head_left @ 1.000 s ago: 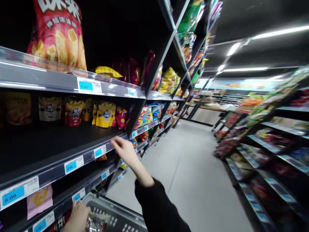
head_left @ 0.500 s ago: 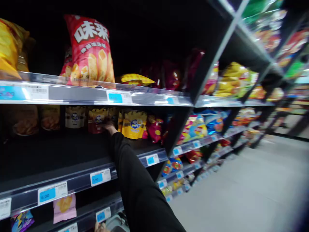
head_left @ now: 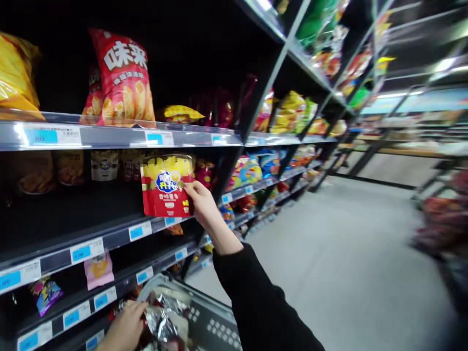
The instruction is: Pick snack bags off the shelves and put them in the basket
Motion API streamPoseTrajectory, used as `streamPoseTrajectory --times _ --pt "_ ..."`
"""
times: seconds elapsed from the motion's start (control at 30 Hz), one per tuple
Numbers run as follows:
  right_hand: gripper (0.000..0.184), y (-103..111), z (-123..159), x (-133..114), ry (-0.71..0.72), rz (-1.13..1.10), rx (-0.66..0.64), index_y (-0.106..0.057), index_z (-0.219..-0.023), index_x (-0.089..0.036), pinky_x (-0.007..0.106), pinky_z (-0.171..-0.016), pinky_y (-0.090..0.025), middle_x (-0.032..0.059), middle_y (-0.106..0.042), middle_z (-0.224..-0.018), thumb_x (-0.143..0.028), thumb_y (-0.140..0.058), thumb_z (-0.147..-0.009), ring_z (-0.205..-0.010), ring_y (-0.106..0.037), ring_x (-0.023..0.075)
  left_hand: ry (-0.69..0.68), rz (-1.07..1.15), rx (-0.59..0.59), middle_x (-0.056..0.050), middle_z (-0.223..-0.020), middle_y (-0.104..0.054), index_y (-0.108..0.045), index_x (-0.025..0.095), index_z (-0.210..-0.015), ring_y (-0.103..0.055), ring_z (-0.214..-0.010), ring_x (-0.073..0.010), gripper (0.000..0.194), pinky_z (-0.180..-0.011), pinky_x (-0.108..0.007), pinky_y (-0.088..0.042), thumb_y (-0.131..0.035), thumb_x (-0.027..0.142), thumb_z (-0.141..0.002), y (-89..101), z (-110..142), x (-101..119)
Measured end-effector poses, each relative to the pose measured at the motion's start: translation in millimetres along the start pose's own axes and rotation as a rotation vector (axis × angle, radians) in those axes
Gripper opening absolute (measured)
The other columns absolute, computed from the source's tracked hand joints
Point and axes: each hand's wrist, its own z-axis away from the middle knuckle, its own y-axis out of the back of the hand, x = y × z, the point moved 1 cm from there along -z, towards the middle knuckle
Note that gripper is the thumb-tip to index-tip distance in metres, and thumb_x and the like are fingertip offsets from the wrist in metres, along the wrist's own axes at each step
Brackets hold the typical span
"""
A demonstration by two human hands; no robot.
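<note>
Running back past the R fingers on their L side & above, dark shelving unit [head_left: 197, 137] is the biggest thing. Next, grey floor [head_left: 321, 258], R of & beyond the R fingers. Grey basket [head_left: 210, 312] w/ slotted wall sits well below the R fingers, just R of the L fingers. Black sleeve [head_left: 270, 302] trails down & R from the R fingers.

Big red bag [head_left: 126, 83] stands on upper shelf, up & L of the R fingers; yellow bag [head_left: 16, 78] further L. R hand [head_left: 203, 204] pinches red-&-yellow pouch [head_left: 166, 190] by its R edge: thumb on front, other fingers mostly hidden behind. Pouch is approx. upright, front to camera, immed. L of those fingers, in front of the middle shelf's lip.

L hand [head_left: 126, 324] is low, fingers bent at basket's L side; can't tell if they grip the rim or touch silver packs [head_left: 168, 319] inside, just R of them. White pouch [head_left: 105, 165] is on middle shelf, L of the R fingers. Smaller: pink packet [head_left: 98, 270], up & L of L fingers. Smallest: price tag [head_left: 86, 251], above it.
</note>
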Motion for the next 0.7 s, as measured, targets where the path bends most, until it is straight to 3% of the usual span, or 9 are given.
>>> streamPoseTrajectory --times 0.07,0.13,0.23,0.3,0.43,0.57,0.7 --pt "0.030 14 75 -17 -0.076 -0.040 -0.018 -0.047 -0.076 -0.022 0.032 -0.061 -0.051 0.0016 -0.064 -0.072 -0.048 -0.061 -0.074 -0.065 -0.061 0.0183 -0.003 0.088 0.029 -0.014 -0.129 -0.060 -0.056 0.014 -0.128 -0.053 -0.121 -0.0267 0.046 -0.108 -0.040 -0.037 -0.038 0.026 -0.088 16.8 43 13" --pt "0.032 17 154 -31 -0.176 -0.090 -0.035 -0.049 -0.079 -0.023 0.034 -0.059 -0.051 0.0036 -0.067 -0.076 -0.052 -0.062 -0.073 -0.066 -0.064 0.0208 -0.057 0.301 0.045 -0.012 -0.125 -0.063 -0.053 0.017 -0.131 -0.058 -0.114 -0.0242 0.051 -0.102 -0.037 -0.043 -0.029 0.044 -0.095 29.8 84 30" --pt "0.036 5 258 -49 -0.348 -0.258 -0.022 -0.052 -0.084 -0.023 0.034 -0.058 -0.052 0.0052 -0.070 -0.086 -0.054 -0.066 -0.073 -0.071 -0.066 0.0226 -0.117 0.873 0.119 -0.014 -0.134 -0.056 -0.050 0.019 -0.134 -0.058 -0.115 -0.0298 0.068 -0.098 -0.040 -0.046 -0.045 0.065 -0.084 40.5 138 61" --pt "0.035 -7 311 -58 -0.397 -0.321 0.030 -0.053 -0.086 -0.023 0.033 -0.058 -0.052 0.0055 -0.070 -0.090 -0.054 -0.067 -0.074 -0.074 -0.066 0.0228 -0.049 1.052 0.187 -0.013 -0.135 -0.056 -0.055 0.021 -0.130 -0.054 -0.120 -0.0322 0.071 -0.101 -0.042 -0.045 -0.059 0.066 -0.075 41.9 165 79" --pt "0.033 -22 380 -63 -0.435 -0.312 0.155 -0.055 -0.085 -0.024 0.033 -0.062 -0.054 0.0059 -0.070 -0.093 -0.052 -0.067 -0.075 -0.079 -0.066 0.0234 0.054 1.030 0.243 -0.011 -0.120 -0.066 -0.066 0.018 -0.111 -0.055 -0.117 -0.0325 0.061 -0.101 -0.042 -0.044 -0.069 0.062 -0.069 36.5 194 97" --pt "0.036 -26 426 -57 -0.441 -0.263 0.236 -0.058 -0.099 -0.026 0.036 -0.072 -0.054 0.0065 -0.068 -0.106 -0.054 -0.065 -0.077 -0.093 -0.065 0.0256 0.041 0.981 0.215 -0.009 -0.100 -0.072 -0.069 0.017 -0.101 -0.062 -0.101 -0.0290 0.050 -0.087 -0.037 -0.052 -0.065 0.059 -0.075 24.7 206 86" --pt "0.042 -30 451 -53 -0.436 -0.384 0.042 -0.065 -0.097 -0.025 0.041 -0.080 -0.053 0.0089 -0.069 -0.098 -0.062 -0.058 -0.079 -0.091 -0.066 0.0270 0.143 1.271 0.207 -0.004 -0.081 -0.069 -0.063 0.019 -0.094 -0.063 -0.068 -0.0165 0.034 -0.061 -0.026 -0.054 -0.066 0.048 -0.077 11.4 212 66"
